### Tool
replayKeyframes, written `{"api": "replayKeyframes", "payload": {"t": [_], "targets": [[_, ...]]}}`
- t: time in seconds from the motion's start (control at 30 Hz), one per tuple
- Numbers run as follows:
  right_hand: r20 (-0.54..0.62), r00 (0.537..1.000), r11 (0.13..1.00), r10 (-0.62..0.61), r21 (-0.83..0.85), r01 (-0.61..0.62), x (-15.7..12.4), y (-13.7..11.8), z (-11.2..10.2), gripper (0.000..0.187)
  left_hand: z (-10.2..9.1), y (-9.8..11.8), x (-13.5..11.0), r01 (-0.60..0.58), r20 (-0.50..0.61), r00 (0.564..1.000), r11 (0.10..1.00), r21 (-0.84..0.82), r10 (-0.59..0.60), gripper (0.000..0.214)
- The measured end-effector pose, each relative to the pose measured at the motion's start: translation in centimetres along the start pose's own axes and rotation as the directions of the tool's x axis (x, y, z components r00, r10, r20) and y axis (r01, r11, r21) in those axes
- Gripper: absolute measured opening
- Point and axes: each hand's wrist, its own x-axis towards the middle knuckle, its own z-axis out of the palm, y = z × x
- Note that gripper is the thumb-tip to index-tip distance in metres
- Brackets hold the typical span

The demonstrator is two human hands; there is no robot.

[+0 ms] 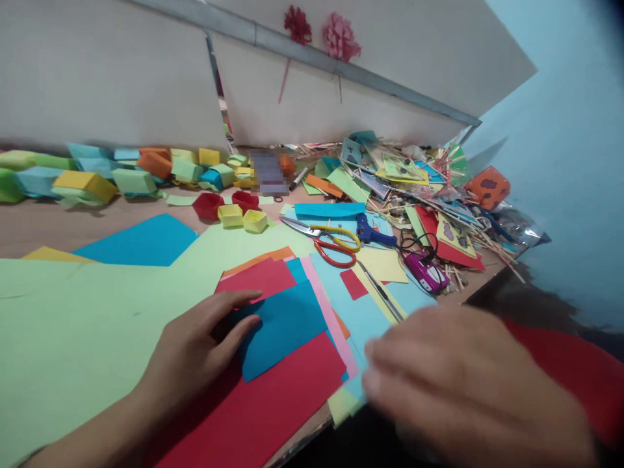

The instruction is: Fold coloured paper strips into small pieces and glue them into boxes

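Observation:
My left hand (214,331) lies at the left edge of a blue piece of paper (287,331), its thumb on top and its fingers curled about that edge. Under the blue piece are a large red sheet (273,403) and a smaller red piece (258,276), with a pink strip (331,318) beside them. My right hand (463,370) is raised at the lower right, smeared by motion, so its fingers cannot be read. Close to it a craft knife (380,290) rests on yellow and light blue paper. Scissors (336,246) with red and yellow handles lie beyond.
A blue glue gun (373,232) and a purple box with a black cord (426,270) lie right of the scissors. Behind are heaped sticks and cards (394,166). Several folded paper boxes (134,182) line the back left. A large light green sheet (73,338) covers the left side.

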Motion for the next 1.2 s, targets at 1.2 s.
{"api": "replayKeyframes", "payload": {"t": [1.2], "targets": [[0.487, 0.87, 0.758, -0.076, -0.539, 0.368, 14.9, 7.3, 4.4, 0.038, -0.7, 0.9, 0.6, 0.063, 0.055, 0.997, 0.997, -0.048, -0.06, 0.035]]}}
